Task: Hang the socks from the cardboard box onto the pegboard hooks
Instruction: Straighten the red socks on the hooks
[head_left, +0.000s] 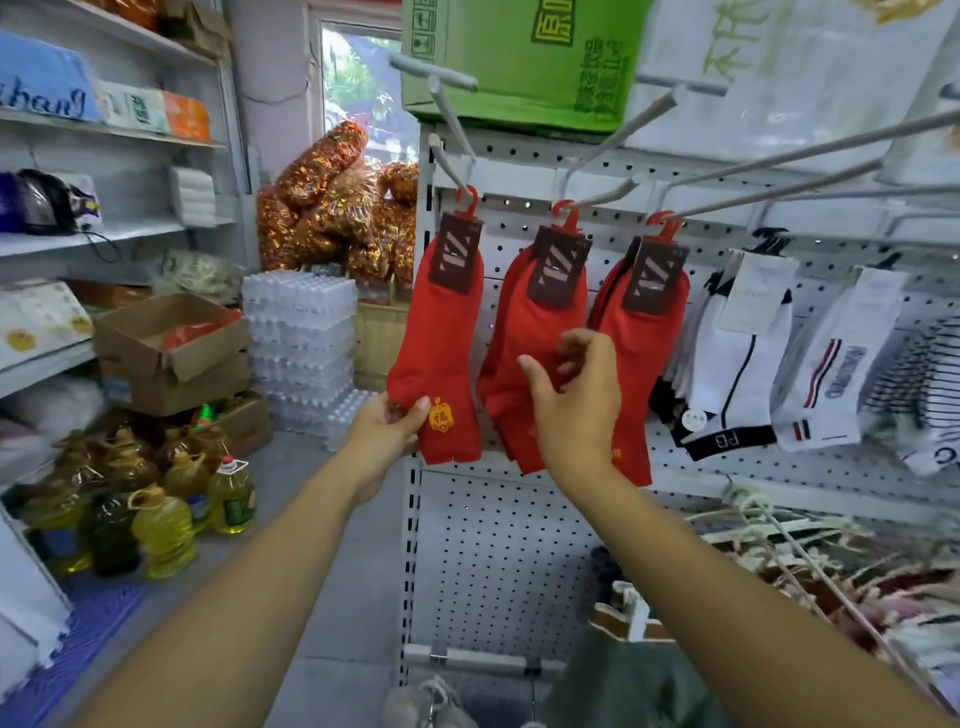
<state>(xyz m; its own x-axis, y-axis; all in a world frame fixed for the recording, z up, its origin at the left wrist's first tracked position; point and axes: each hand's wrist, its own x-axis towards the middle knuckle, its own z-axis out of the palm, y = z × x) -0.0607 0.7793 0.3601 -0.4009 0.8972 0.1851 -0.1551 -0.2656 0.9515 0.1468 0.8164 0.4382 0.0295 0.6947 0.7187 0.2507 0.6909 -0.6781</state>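
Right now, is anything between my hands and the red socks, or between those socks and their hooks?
Nothing visible. Your left hand pinches the left red socks near the toe. Your right hand sits directly in front of the middle red socks, grip unclear. Both bundles already hang on the pegboard hooks.

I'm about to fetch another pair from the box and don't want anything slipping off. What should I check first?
1. Are left red socks seated on their hook? ok.
2. Are middle red socks seated? ok.
3. Are right red socks seated? ok.
4. Is left hand free? not ok, it pinches left red socks.
5. Is right hand free? cannot tell; fingers curl before middle red socks.
6. Any socks in cardboard box? cannot tell.
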